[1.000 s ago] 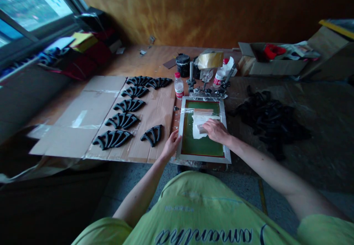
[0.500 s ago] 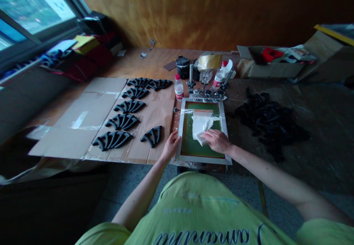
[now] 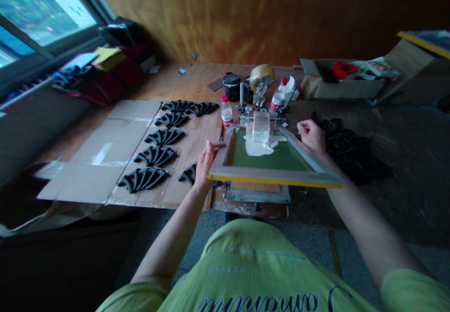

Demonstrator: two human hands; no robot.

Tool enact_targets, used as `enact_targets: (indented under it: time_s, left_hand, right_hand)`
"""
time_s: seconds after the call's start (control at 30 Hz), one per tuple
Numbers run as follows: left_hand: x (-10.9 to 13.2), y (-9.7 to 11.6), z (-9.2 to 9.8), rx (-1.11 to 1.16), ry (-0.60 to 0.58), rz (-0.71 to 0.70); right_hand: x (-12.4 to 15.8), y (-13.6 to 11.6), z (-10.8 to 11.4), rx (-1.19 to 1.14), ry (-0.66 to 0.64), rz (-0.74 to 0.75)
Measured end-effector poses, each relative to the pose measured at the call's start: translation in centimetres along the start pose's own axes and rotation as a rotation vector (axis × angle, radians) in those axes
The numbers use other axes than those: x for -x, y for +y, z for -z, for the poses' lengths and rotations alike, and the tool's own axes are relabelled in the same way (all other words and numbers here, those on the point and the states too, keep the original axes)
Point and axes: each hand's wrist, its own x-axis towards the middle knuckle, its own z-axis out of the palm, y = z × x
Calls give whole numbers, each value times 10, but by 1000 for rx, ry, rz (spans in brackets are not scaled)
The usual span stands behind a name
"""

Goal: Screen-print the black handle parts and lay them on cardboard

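A screen-printing frame (image 3: 274, 175) is tilted up, its near edge, yellow underneath, raised above the table. On its green mesh (image 3: 288, 159) lies a patch of white paste (image 3: 258, 148), with a pale, paste-smeared block-shaped squeegee (image 3: 261, 125) standing at the back of it. My left hand (image 3: 204, 164) grips the frame's left side, fingers pointing up and one reaching toward the edge. Beyond the right side, my right hand (image 3: 312, 134) is curled closed near a pile of black parts (image 3: 348, 152); nothing shows in it. Below the raised frame is a metal base plate (image 3: 258, 195).
Black ribbed, fan-shaped parts (image 3: 143, 179) lie in rows on cardboard (image 3: 94, 162) to the left. Behind the frame stand a red-capped bottle (image 3: 227, 111), a black tub (image 3: 232, 87), a tape roll (image 3: 262, 75) and metal clamps (image 3: 245, 112). An open carton (image 3: 346, 88) sits at back right.
The near end of the frame has risen from the base. My right hand has left the white squeegee and moved right, outside the frame. My left hand has moved up and left with the frame.
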Motion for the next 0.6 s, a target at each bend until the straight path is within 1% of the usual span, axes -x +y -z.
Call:
enact_targets:
  time_s: [0.03,0.1,0.17,0.2,0.27,0.3,0.33,0.37,0.4,0.43,0.47,0.5,0.53,0.57,0.6]
  left_hand:
    - [-10,11,-7,16,11,-70]
    - [-31,33,-20,59,-1,-162]
    - [-48,50,-31,91,-31,-186]
    - [-54,55,-35,101,-36,-190]
    - [-54,55,-41,113,-3,-199]
    - [-47,49,-43,117,26,-192]
    - [-37,38,-45,116,38,-155]
    - [-22,24,-47,110,25,-83]
    - [-4,8,-49,100,-8,27]
    - [15,-10,-51,70,-145,222]
    - [34,-27,-54,57,-265,427]
    - [51,-43,-56,68,-295,577]
    - [65,-57,-58,123,-273,626]
    - [75,-68,-59,183,-237,663]
    - [80,-76,-56,241,-185,673]
  right_hand:
    - [10,10,-4,6,-39,-11]
    - [37,18,-23,14,-157,35]
    - [68,13,-47,51,-263,139]
    - [82,7,-59,95,-311,190]
    - [100,-8,-74,205,-391,247]
    - [105,-15,-78,247,-422,232]
    - [109,-23,-79,270,-449,194]
    - [112,-32,-78,274,-462,139]
    - [115,-41,-76,262,-458,81]
    - [121,-52,-73,237,-438,35]
    - [127,-62,-72,200,-409,19]
    - [136,-73,-71,152,-381,45]
    - [144,-82,-71,90,-371,117]
    - [151,-88,-72,17,-383,224]
    - [155,-89,-72,-57,-406,337]
